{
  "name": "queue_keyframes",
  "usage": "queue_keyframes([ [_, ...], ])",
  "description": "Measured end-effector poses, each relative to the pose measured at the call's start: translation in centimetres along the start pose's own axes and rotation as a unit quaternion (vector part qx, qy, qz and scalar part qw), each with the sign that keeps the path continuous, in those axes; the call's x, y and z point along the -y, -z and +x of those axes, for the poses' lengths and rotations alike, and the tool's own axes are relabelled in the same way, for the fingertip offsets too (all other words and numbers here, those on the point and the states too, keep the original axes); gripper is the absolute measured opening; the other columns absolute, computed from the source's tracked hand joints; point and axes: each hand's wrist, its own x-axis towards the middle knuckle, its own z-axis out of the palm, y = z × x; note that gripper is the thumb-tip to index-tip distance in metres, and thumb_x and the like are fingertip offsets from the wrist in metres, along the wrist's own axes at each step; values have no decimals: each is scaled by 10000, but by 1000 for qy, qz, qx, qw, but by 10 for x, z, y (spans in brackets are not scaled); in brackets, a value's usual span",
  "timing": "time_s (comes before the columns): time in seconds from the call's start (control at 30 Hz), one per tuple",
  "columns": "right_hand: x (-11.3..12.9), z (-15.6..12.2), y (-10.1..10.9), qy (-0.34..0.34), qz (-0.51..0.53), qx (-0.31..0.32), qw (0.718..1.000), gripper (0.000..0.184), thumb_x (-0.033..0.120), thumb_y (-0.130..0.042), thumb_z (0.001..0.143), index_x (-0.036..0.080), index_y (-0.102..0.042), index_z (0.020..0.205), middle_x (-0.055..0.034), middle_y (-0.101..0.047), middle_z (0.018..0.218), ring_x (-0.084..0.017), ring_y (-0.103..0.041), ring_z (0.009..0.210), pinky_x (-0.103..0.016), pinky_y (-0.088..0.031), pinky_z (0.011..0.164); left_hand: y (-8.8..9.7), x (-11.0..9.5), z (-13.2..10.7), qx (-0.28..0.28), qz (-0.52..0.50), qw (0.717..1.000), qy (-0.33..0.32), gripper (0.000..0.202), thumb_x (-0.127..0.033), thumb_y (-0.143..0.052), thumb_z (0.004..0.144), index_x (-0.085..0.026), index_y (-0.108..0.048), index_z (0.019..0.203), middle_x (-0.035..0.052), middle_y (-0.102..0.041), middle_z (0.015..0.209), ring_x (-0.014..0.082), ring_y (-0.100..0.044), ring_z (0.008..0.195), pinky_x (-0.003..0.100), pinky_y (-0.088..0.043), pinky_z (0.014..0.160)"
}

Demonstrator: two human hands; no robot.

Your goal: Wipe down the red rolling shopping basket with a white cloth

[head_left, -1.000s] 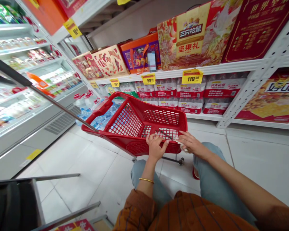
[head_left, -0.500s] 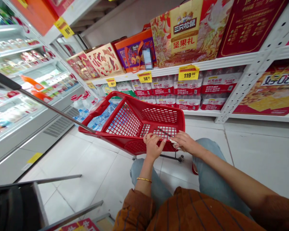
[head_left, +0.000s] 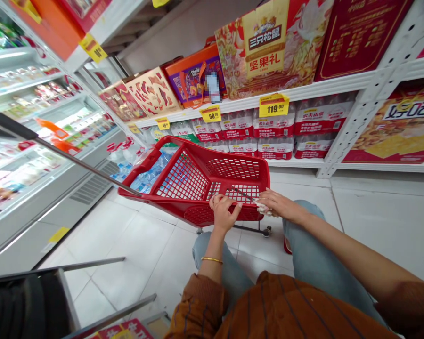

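A red plastic shopping cart point(head_left: 194, 207) with a lattice basket stands right in front of my knees. My left hand point(head_left: 223, 211) grips its near rim, with the fingers hooked over the edge and a gold bangle on the wrist. Close to the near right corner, my right hand point(head_left: 279, 205) presses a crumpled whitish cloth point(head_left: 265, 209) against the rim. Part of that cloth is hidden under the fingers. The inside of the basket shows only its lattice floor and a dark bar beneath.
Behind the cart, a white shelf point(head_left: 353, 87) carries gift boxes point(head_left: 268, 47) above wrapped water packs point(head_left: 273, 148). On the left is a lit refrigerated case point(head_left: 38, 197). A black chair-like object with metal legs point(head_left: 95, 263) stands at the lower left. White floor tiles lie below.
The right hand and the cloth have slid slightly right along the rim, toward the corner. The left hand keeps its hold. The view has shifted a little.
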Motion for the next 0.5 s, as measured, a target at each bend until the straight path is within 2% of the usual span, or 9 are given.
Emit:
queue_keyframes([
  [0.3, 26, 3, -3, -56, -3, -39, 998, 314, 210, -446, 942, 242, -587, 1220, -86, -659, 1088, -213, -604, 1062, -496, -396, 1074, 1, 7, 2, 12, -15, 1000, -10, 163, -391, -656, 816, -262, -676, 718, -16, -691, 745, 229, -526, 999, 441, -267, 990],
  [0.5, 36, 11, -11, -57, -34, -38, 997, 319, 171, -486, 919, 216, -579, 1221, -95, -651, 1098, -217, -599, 1058, -496, -416, 1051, 5, 20, 12, 24, -14, 999, -18, 163, -378, -660, 813, -263, -681, 700, -20, -681, 722, 216, -535, 997, 423, -294, 963],
])
